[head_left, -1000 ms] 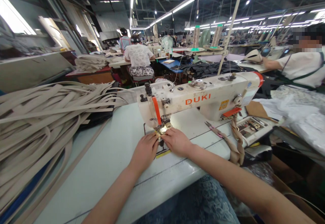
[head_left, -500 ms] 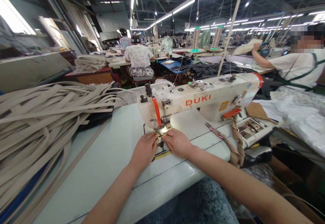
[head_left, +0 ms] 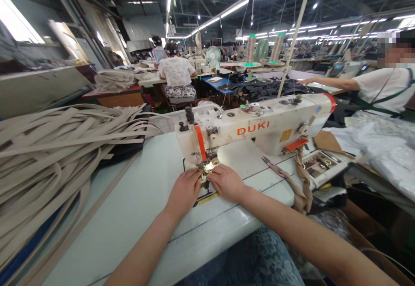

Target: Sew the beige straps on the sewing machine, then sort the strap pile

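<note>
A white sewing machine (head_left: 256,126) with orange lettering stands on a pale table. Under its lit needle area, my left hand (head_left: 185,189) and my right hand (head_left: 228,183) face each other, fingertips almost meeting by the presser foot (head_left: 207,167). Both hands have their fingers bent and pressed together. Whatever they pinch is hidden by the fingers and too small to name. Right of my right hand, a pair of scissors with pink handles (head_left: 275,168) lies on the table.
A big heap of beige fabric strips (head_left: 58,143) covers the left side. A tray of small parts (head_left: 324,162) sits at the right end, beside twisted brown cloth (head_left: 303,182). Thread cones (head_left: 251,50) stand behind the machine. A co-worker's arm (head_left: 330,83) stretches over dark cloth.
My hands stay practically in place at the needle area. At the right, the co-worker's raised arm has come down and now reaches over the dark cloth; the pale piece held there is gone from view.
</note>
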The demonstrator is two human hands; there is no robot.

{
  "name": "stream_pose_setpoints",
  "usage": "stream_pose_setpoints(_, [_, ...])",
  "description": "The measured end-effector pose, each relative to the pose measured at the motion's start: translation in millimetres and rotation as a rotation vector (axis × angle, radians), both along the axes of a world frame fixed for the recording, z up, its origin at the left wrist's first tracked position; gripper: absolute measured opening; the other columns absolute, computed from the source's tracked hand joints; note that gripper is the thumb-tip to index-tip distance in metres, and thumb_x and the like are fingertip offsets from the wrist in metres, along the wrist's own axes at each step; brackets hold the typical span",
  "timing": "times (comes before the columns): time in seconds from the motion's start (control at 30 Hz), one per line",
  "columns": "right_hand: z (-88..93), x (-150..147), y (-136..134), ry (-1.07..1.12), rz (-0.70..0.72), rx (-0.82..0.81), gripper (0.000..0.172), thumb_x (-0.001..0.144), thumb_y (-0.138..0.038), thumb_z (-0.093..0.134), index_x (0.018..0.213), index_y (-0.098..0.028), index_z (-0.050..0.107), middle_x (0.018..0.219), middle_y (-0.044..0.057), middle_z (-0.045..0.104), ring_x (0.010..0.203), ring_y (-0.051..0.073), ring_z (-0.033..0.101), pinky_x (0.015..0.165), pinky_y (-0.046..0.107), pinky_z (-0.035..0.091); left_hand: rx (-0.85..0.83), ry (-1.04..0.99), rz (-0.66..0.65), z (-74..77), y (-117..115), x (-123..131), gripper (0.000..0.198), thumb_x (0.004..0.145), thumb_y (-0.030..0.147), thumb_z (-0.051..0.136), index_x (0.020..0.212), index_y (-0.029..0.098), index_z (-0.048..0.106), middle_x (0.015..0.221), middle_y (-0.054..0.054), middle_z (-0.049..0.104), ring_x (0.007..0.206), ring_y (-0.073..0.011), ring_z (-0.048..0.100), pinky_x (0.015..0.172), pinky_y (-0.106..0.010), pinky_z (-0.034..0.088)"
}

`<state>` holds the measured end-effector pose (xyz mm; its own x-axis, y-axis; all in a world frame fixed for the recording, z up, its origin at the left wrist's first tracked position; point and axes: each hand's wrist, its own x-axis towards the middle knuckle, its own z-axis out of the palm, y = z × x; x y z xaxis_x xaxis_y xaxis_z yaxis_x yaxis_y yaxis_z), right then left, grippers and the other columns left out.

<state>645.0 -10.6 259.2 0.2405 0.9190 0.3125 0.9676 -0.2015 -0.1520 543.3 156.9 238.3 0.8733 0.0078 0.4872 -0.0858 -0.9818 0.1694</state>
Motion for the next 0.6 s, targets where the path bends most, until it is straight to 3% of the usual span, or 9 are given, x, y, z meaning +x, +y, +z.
stream_pose_setpoints(0.6, [-8.4, 3.9, -0.1, 0.058, -0.011, 0.125, 0.02, 0.094, -0.017, 0.048, 0.097, -0.012, 0.067, 0.092, 0.01, 0.065, 0.089, 0.021, 0.052, 0.086, 0.033, 0.043, 0.012, -0.034, 0.012, -5.0, -0.4, -1.7, 0.032, 0.093, 0.024, 0.039, 0.104, 0.013, 0.067, 0.108, -0.016, 0.07, 0.102, -0.0275, 0.065, 0.091, -0.047, 0.055])
